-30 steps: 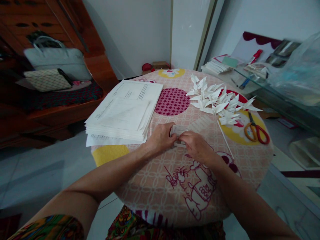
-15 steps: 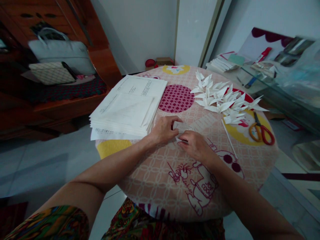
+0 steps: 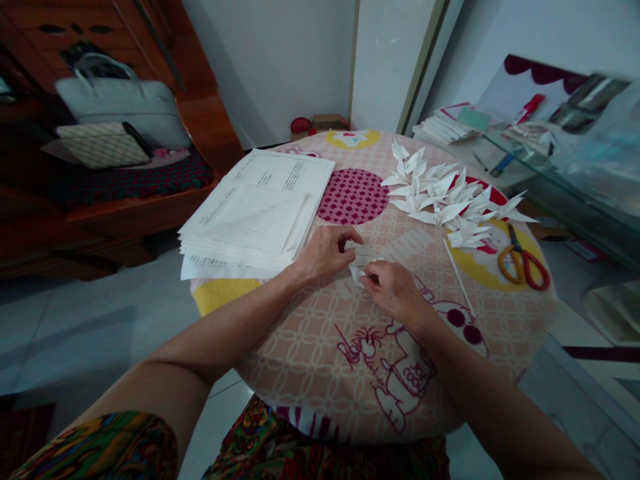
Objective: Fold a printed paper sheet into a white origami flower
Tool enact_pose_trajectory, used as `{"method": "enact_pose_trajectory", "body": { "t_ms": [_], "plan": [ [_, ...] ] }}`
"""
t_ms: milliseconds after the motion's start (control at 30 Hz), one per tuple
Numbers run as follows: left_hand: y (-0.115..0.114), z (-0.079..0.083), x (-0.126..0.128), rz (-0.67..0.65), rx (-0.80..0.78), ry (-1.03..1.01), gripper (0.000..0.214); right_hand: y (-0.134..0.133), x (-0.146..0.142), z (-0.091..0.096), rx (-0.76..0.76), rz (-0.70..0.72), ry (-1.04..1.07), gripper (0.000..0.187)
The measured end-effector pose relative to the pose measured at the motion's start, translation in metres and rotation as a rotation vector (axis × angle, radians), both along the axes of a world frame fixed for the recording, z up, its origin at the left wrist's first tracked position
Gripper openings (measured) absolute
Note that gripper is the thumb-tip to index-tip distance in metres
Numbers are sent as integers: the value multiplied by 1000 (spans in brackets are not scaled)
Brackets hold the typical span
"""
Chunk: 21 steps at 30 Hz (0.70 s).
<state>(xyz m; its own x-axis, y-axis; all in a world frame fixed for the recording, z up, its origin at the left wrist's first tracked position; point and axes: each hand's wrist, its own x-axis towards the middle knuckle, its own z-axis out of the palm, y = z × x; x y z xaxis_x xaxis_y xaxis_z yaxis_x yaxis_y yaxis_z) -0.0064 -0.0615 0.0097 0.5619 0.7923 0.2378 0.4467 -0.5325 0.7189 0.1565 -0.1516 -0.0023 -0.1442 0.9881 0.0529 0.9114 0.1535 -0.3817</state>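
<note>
While a small folded paper (image 3: 357, 273) is pinched by the right hand (image 3: 393, 288) at mid-frame, its left edge is met by the curved left hand (image 3: 324, 253), whose grip cannot be told, white folded pieces (image 3: 451, 211) are heaped upper right on the bench (image 3: 305, 347).

Right of one paper stack (image 3: 235, 227): two hands (image 3: 327, 253), one stick (image 3: 459, 279), one pair of scissors (image 3: 516, 249), folded papers (image 3: 450, 211) too overlapped to count — left of it, two bags (image 3: 123, 110).

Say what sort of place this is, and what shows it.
Likely a room in someone's home: a carved wooden seat, a pale handbag resting on it, and a round table covered by a cartoon-print cloth.
</note>
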Motion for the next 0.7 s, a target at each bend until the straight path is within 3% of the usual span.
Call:
{"method": "enact_pose_trajectory", "body": {
  "t_ms": [233,433,700],
  "plan": [
    [3,-1,4,4,40,18,32,-2,-6,6,-32,-41,-51,20],
    [15,6,7,-70,8,54,23,-3,-8,7,-50,-51,-114,24],
    [14,8,2,-75,69,34,31,-9,-14,10,-31,-40,-274,28]
  ]
}}
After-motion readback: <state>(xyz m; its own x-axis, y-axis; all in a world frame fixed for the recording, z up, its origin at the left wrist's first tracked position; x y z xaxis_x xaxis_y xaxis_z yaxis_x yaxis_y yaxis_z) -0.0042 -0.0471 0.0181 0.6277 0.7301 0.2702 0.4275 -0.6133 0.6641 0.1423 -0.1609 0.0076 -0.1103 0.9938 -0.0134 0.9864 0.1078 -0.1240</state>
